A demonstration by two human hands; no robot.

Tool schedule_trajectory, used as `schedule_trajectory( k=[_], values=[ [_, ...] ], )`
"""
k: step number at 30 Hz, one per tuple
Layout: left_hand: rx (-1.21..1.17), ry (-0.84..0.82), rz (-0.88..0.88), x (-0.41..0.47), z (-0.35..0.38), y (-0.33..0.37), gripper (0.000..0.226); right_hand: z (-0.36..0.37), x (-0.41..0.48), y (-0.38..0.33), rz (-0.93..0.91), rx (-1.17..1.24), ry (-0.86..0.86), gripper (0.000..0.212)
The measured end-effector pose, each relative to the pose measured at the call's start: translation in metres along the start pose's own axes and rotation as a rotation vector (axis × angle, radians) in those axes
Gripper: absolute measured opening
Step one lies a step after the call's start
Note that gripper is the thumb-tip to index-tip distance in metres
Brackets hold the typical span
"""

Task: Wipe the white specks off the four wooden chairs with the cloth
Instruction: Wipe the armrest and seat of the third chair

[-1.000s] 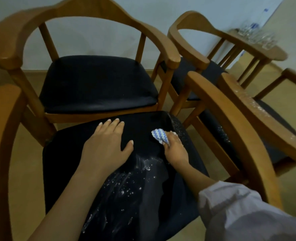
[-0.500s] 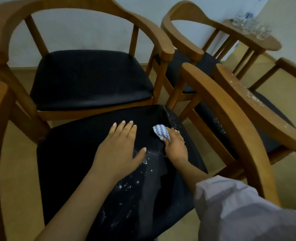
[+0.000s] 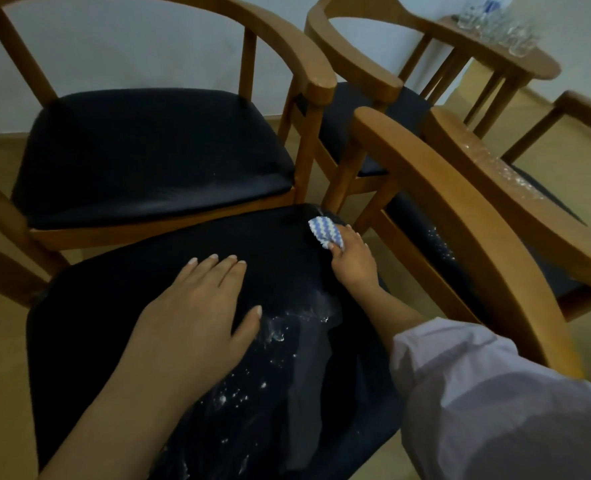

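My right hand [image 3: 353,261] grips a blue-and-white zigzag cloth [image 3: 325,231] at the far right corner of the near chair's black seat [image 3: 121,306]. My left hand [image 3: 197,310] lies flat on the middle of that seat, fingers straight. White specks [image 3: 287,330] are scattered over the seat between my hands and toward the front edge. The right chair's armrest [image 3: 488,168] and black seat [image 3: 439,244] also carry white specks. Two more wooden chairs stand behind: one [image 3: 155,150] at far left, one [image 3: 356,64] at far right.
A round wooden side table [image 3: 529,60] with several clear glasses [image 3: 505,32] stands at the far right by the wall. The near chair's curved right armrest [image 3: 467,220] runs close beside my right forearm. The floor is tan.
My right hand has pushed the cloth farther out to the seat's far right corner. My left hand has stayed flat on the seat, shifting slightly.
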State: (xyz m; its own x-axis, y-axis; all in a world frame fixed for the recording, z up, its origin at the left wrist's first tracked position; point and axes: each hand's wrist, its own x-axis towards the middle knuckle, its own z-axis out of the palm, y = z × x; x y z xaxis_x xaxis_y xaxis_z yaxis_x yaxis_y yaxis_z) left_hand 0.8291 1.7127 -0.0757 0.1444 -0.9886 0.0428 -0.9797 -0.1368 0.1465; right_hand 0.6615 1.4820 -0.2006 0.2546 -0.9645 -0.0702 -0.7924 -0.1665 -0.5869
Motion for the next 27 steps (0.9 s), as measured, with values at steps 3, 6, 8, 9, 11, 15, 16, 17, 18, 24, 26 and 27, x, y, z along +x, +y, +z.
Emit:
schedule_trajectory(
  k=[3, 6, 8, 9, 11, 15, 16, 17, 18, 24, 26, 27],
  values=[
    [0.06, 0.043, -0.013, 0.0, -0.001, 0.0, 0.056, -0.001, 0.018, -0.002, 0.009, 0.054, 0.026, 0.038],
    [0.04, 0.029, -0.029, 0.0, -0.002, 0.001, 0.06, -0.004, 0.038, -0.004, 0.082, 0.075, 0.007, 0.038],
    [0.037, 0.041, -0.019, 0.0, -0.001, 0.0, 0.06, -0.005, 0.05, -0.005, 0.121, 0.031, -0.015, 0.041],
    [0.043, 0.036, -0.02, 0.0, -0.001, 0.0, 0.06, -0.005, 0.055, -0.005, 0.128, 0.013, -0.026, 0.042],
    [0.046, 0.025, -0.023, 0.0, -0.002, 0.0, 0.06, -0.006, 0.062, -0.005, 0.141, 0.011, -0.046, 0.043],
    [0.034, -0.001, -0.028, 0.0, -0.002, 0.0, 0.059, -0.011, 0.066, -0.004, 0.149, 0.026, -0.081, 0.042],
    [0.027, -0.004, -0.028, 0.0, -0.003, 0.0, 0.059, -0.013, 0.064, -0.004, 0.138, 0.018, -0.09, 0.042],
    [0.023, -0.009, -0.029, 0.0, -0.004, 0.001, 0.059, -0.015, 0.063, -0.004, 0.126, 0.002, -0.1, 0.042],
    [0.022, -0.009, -0.03, 0.0, -0.005, 0.001, 0.059, -0.017, 0.061, -0.004, 0.116, -0.014, -0.111, 0.042],
    [0.011, -0.043, -0.039, 0.002, -0.008, -0.001, 0.058, -0.028, 0.031, -0.002, 0.092, -0.047, -0.13, 0.041],
    [0.024, -0.065, -0.023, 0.001, -0.01, 0.0, 0.057, -0.028, 0.017, 0.0, 0.075, -0.034, -0.117, 0.042],
    [0.023, -0.058, -0.013, 0.001, -0.01, 0.0, 0.055, -0.028, 0.01, 0.002, 0.066, -0.022, -0.112, 0.042]
  ],
)
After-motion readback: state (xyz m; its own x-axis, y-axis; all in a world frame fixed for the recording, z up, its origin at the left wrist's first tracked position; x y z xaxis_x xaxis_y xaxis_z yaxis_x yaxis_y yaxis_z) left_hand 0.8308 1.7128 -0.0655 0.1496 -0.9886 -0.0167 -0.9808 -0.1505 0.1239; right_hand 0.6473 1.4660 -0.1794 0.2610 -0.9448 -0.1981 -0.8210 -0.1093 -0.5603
